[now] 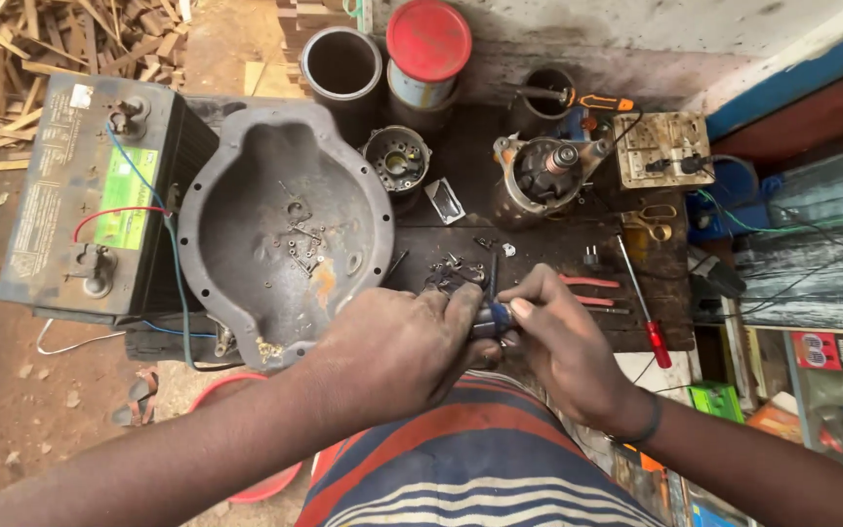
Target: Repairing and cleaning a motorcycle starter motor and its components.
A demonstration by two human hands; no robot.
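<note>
1 head-worn camera looks steeply down from close above the workbench [539,244], facing away from the person's body; the striped shirt [480,459] fills the bottom edge of the view.

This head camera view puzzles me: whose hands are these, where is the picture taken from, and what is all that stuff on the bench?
There is no machine here: a person wears a camera on the head, so you look down at their own two bare hands over a dark wooden bench. The left hand and the right hand meet around a small dark part with a blue bit; what it is cannot be told. To the left lies a grey metal housing like a bowl, with small screws inside, and beside it a car battery with wires. Further back stands a motor assembly. A red-handled screwdriver lies to the right.
</note>
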